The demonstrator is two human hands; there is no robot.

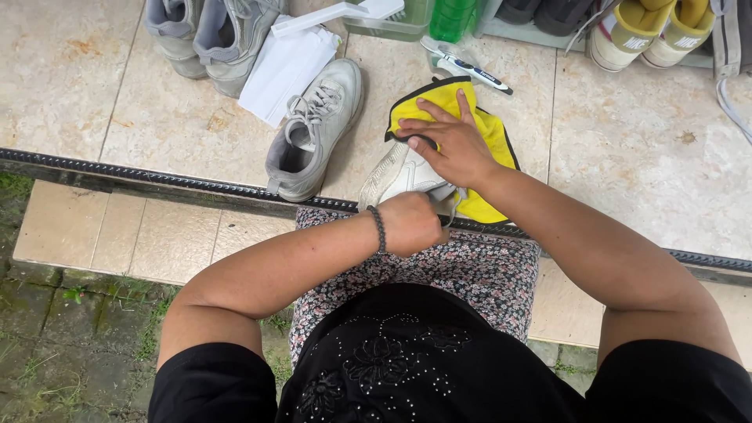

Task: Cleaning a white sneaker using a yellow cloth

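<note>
Right, centre of the frame: the right hand [450,145] lies flat on a yellow cloth [478,125], fingers [439,110] spread wide and pressing the cloth down onto a white shoe [399,174]. That shoe sits just above the middle of the picture, its toe pointing lower left, resting over the person's lap at the edge of the tiled floor [642,149]. The left hand [409,223] is right below it, fingers curled in tight, gripping the shoe's heel end, probably by the opening, though the fist hides the exact hold. A dark beaded bracelet [379,229] rings that wrist.

Left of the held shoe, just beside it, a second white shoe [317,129] lies on the tiles with its laces up. Touching its upper side is a folded white cloth [286,66]. In the upper left, a pair of grey sneakers [215,35] stands together. Along the top edge, a white brush [337,16] rests across a clear tub [392,27], with a green bottle [453,17] next to it and a small tube [466,64] lying on the tiles just above the yellow cloth. Upper right, a pair of olive-and-white sneakers [654,27] sits on a low shelf. A dark metal rail [157,178] runs across the frame under the shoes.
</note>
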